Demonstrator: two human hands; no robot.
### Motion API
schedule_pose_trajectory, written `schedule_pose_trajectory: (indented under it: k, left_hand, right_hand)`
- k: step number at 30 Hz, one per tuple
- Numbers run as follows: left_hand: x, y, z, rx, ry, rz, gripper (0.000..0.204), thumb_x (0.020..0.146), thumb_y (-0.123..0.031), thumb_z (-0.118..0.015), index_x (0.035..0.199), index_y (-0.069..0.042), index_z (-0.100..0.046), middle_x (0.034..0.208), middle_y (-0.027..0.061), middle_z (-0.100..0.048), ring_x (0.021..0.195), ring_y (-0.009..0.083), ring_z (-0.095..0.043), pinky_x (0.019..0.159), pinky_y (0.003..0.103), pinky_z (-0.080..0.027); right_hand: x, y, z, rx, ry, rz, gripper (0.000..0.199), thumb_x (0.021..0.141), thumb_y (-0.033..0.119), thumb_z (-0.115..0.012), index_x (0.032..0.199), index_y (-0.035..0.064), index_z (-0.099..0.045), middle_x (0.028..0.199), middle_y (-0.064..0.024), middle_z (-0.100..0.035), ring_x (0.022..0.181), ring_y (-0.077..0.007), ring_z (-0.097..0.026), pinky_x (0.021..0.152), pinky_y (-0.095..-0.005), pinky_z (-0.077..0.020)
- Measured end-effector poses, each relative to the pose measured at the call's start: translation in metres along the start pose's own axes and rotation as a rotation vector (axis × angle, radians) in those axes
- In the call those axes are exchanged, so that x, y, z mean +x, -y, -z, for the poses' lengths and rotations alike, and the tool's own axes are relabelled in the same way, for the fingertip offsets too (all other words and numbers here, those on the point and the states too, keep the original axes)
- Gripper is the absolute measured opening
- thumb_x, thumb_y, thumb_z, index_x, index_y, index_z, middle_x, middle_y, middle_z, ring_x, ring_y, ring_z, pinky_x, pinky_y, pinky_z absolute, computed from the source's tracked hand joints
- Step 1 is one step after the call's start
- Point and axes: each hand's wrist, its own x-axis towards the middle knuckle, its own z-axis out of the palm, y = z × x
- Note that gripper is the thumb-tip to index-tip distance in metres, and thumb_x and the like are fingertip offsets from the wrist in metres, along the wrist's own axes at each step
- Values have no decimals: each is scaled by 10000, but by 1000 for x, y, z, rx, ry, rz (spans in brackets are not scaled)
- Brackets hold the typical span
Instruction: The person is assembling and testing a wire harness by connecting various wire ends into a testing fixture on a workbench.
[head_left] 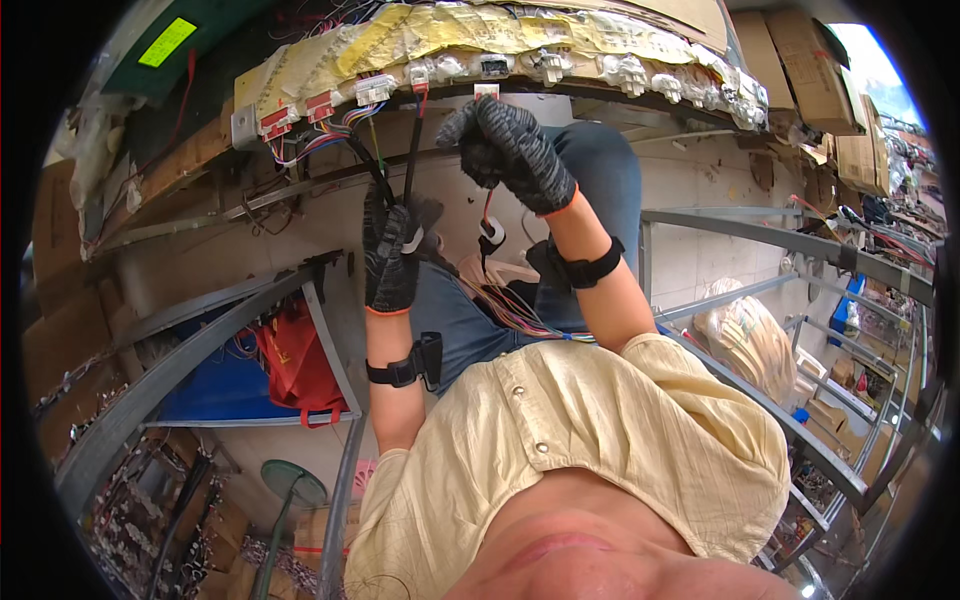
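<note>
My left hand [392,250], in a dark grey knit glove with an orange cuff, is closed around black-sleeved wires [413,160] that run up to the connector row. My right hand [515,150], gloved alike, has its fingers curled with the fingertips at a white plug connector [487,91] just under the board's edge. Its palm side is hidden. Below it hangs an orange and black lead with a white plastic piece [491,238]. The long board [480,30], covered in yellow tape, carries red connectors [320,106], a white connector [375,90] and several whitish sockets [625,75].
Loose coloured wires [520,312] lie across my lap. Metal frame bars [790,245] stand on both sides. At left a red bag [300,355] rests by a blue panel. Cardboard boxes [810,70] are stacked at upper right, above a bundle of pale strips [750,340] in plastic.
</note>
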Motion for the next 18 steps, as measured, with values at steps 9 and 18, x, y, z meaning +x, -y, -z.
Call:
schedule_pose_trajectory:
  k: [9,18]
  left_hand:
    - [7,-1,16,610,84,-216,423,899,38,-500,1312,-51,-474,1198,152,-582,1076,283,-581,889,373,-506]
    - [-53,33,-3,1623,-256,-870,318,966,-163,-478,1224,22,-498,1201,93,-570,1099,267,-534,980,379,-427]
  right_hand:
    - [8,1,22,132,145,10,510,995,462,-386,974,34,-664,541,30,-412,469,-89,-444,454,-239,-368]
    - [9,5,11,181,34,39,460,1001,424,-405,916,31,-629,507,26,-377,437,-108,-426,425,-267,-355]
